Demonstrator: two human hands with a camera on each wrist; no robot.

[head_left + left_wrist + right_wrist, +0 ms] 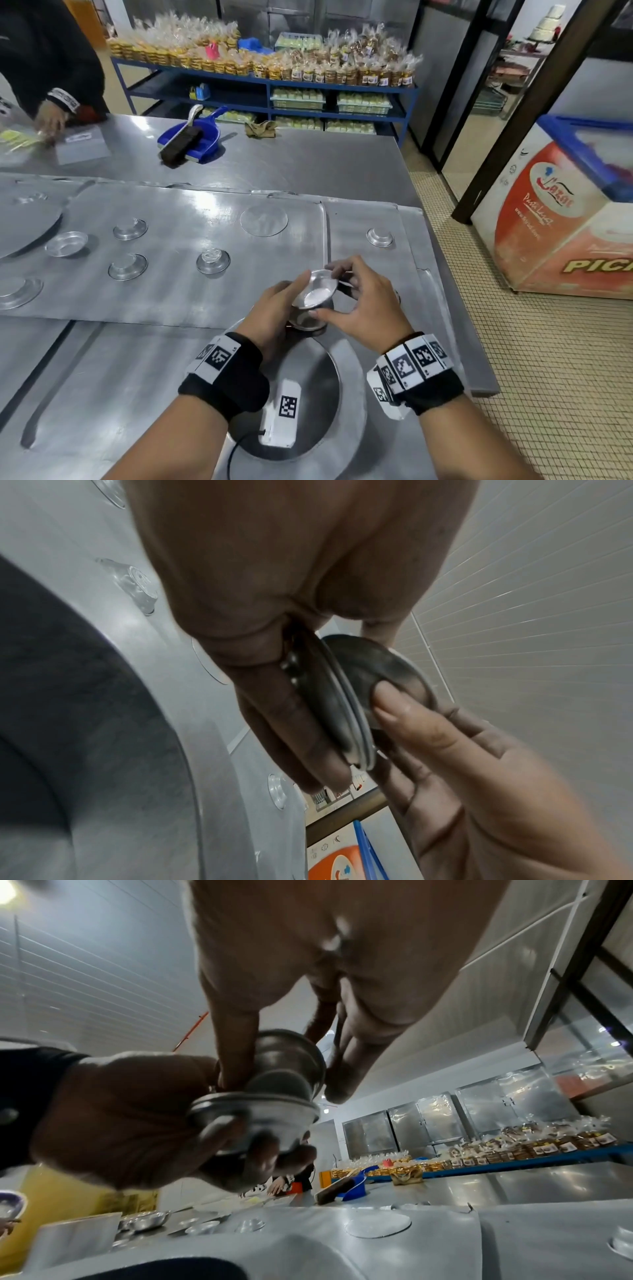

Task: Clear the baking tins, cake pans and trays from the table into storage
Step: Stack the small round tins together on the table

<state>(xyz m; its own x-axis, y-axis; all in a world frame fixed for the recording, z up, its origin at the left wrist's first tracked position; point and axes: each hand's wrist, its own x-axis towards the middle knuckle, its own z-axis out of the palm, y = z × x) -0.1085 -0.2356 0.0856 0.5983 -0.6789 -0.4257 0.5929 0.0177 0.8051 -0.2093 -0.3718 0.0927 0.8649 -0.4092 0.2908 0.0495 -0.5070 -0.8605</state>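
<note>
1. head view hides much of the lower small tins point(307, 320) behind both hands, so how many are nested there is hard to tell; the left wrist view shows stacked rims only edge-on.
2. left hand point(274, 317) curls its fingers round the stack of small tins from the left, at centre of the frame.
3. right hand point(363, 308) pinches the top small tin point(317, 291) by its rim, thumb near side, fingers far side; the tin is tilted, touching the stack.
4. both hands are above a round pan point(318, 394) at lower centre, partly covered by the wrists.
5. more loose tins point(212, 262) sit upside down on flat trays point(191, 219) in the left half of the frame, well apart from the hands; some are cut off at the left edge.
6. a blue dustpan point(195, 135) lies at upper centre.
</note>
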